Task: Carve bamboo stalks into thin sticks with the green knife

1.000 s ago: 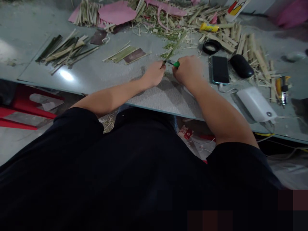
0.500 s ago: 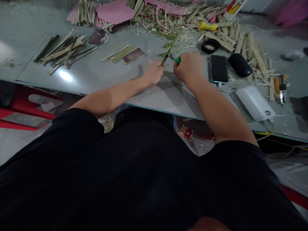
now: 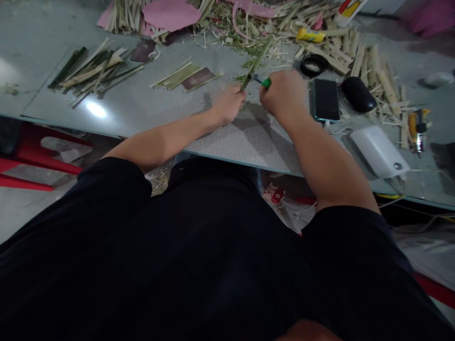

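Note:
Closed round the near end of a narrow green bamboo strip (image 3: 258, 60) is my left hand (image 3: 229, 104). The strip slants up and away to the right, its far part over the shavings (image 3: 249, 45). My right hand (image 3: 285, 94), slightly blurred, grips a small green-handled tool (image 3: 266, 83). Its thin metal end points left at the strip, just beyond my left fingers; whether it touches is hard to make out. Left of my hands lie a few flat bamboo strips (image 3: 181, 76) with a brown sandpaper piece (image 3: 199, 79) on them.
More bamboo strips (image 3: 99, 71) lie at the left. Right of my right hand are a phone (image 3: 325, 99), a black ring (image 3: 313, 65), a dark rounded case (image 3: 358, 94), a white power bank (image 3: 378, 151) and a yellow cutter (image 3: 417, 128). Bamboo pieces (image 3: 386, 87) and a yellow tube (image 3: 310, 35) lie behind.
My right hand and the green-handled tool have shifted slightly right and away from me along the strip. My left hand keeps its hold, nearly unmoved. The view has shifted slightly.

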A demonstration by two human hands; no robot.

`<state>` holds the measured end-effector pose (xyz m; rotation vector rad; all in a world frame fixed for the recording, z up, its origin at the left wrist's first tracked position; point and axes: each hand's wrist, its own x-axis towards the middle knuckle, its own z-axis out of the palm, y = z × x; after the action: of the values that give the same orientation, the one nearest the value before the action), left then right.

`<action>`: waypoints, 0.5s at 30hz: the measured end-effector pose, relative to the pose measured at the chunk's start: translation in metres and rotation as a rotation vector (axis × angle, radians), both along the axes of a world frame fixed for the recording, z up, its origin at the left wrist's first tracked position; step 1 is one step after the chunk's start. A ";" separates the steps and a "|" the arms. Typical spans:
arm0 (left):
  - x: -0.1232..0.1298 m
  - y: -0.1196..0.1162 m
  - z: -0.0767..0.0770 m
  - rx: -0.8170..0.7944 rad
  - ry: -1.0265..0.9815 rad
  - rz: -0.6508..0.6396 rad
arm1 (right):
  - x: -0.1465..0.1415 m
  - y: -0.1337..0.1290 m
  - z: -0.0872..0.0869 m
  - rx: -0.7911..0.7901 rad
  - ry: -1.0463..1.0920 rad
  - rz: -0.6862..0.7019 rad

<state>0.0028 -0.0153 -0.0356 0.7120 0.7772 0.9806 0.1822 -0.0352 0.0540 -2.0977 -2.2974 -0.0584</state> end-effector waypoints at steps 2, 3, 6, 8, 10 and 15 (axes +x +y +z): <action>0.000 -0.004 0.003 0.093 0.174 0.074 | -0.001 0.001 -0.001 0.025 -0.006 -0.014; 0.000 -0.005 0.005 0.124 0.243 0.058 | -0.001 0.002 -0.001 0.006 -0.010 -0.001; -0.002 -0.012 0.013 0.144 0.318 -0.016 | -0.002 0.004 -0.002 -0.047 -0.033 0.050; -0.002 -0.018 0.021 0.172 0.367 0.020 | 0.001 0.007 -0.002 0.001 -0.018 0.041; -0.002 -0.026 0.031 0.192 0.411 0.044 | 0.005 0.011 -0.002 0.072 0.023 -0.006; -0.002 -0.037 0.044 0.162 0.438 0.020 | 0.007 0.012 -0.006 -0.021 -0.023 0.035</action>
<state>0.0013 -0.0523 0.0084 1.0826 1.0940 0.9239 0.1890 -0.0233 0.0485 -2.0765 -2.3573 -0.0585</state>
